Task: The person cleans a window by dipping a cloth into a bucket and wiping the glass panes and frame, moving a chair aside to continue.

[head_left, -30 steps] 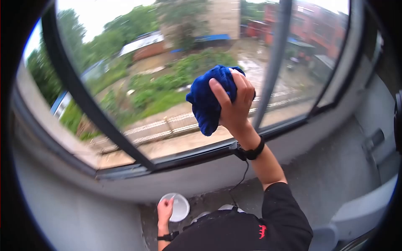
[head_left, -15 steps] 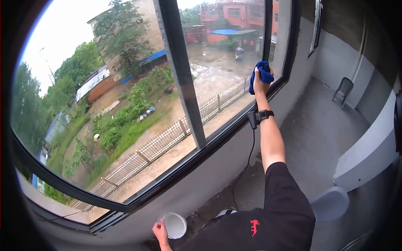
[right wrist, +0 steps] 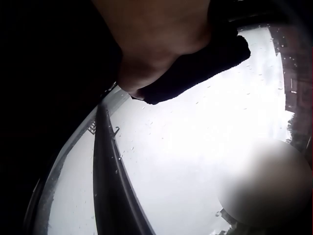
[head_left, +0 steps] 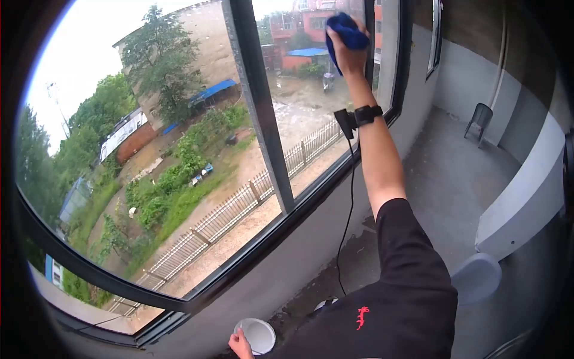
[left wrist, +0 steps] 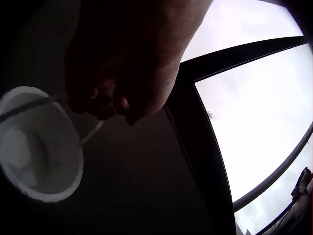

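Observation:
My right hand is raised at the right-hand window pane, gripping a bunched blue cloth near the upper part of the glass. In the right wrist view the cloth looks dark, its edge showing past the fingers, with drops on the pane behind. Low down, my left hand holds up a white bucket by its handle. The left wrist view shows the fingers curled round that thin handle, with the open bucket hanging beside them.
A dark upright window bar stands left of the raised arm. Along the bottom runs the window frame. A black cable hangs from the right wrist camera. Behind to the right are a grey stool and a dark chair.
The view has turned right along the window. My right hand has carried the blue cloth to the right pane, then up and slightly left across it. The left hand keeps holding the bucket.

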`<state>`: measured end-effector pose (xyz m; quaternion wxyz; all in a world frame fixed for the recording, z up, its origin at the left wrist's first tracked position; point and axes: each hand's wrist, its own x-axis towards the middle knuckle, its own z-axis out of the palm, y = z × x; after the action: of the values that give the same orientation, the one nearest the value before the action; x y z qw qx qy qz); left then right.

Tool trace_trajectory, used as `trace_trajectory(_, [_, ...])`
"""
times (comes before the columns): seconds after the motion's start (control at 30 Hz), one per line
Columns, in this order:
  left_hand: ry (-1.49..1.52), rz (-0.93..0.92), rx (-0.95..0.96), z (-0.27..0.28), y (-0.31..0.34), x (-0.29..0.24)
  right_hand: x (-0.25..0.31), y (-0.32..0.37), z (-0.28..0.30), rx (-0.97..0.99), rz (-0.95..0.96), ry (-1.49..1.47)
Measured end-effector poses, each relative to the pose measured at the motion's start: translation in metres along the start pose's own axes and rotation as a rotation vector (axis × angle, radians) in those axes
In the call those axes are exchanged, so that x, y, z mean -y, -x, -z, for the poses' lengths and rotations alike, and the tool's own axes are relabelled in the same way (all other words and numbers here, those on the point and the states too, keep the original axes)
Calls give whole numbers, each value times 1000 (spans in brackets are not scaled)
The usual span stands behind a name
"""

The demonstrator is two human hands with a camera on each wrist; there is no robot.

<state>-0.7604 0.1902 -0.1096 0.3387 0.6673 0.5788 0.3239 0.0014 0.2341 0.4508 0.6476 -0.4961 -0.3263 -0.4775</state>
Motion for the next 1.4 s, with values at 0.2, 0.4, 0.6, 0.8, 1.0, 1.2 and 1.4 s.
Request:
trace_trajectory(0.2, [-37, 93, -61, 14, -1, 61, 200, 41, -44, 0, 420, -241])
trace_trajectory(0.4, [297, 362, -187, 19, -5, 83, 382, 187, -64, 184, 614, -339])
trace_trajectory(0.6, [280, 354, -224, 37, -5, 86, 451, 327, -40, 390, 936, -488])
trace_trajectory(0.8, [267, 343, -225, 54, 8, 32, 394, 286, -20, 378, 767, -470])
trace_trajectory(1.0, [174, 425, -233, 42, 4, 24, 277, 219, -9, 299, 662, -216])
trace_trajectory(1.2, [147, 463, -267, 45, 10, -1, 122, 179, 4, 85, 351, -160])
trace_trajectory(1.4, [111, 394, -250, 35, 16, -5, -87, 207, 69, 66, -134, 132])
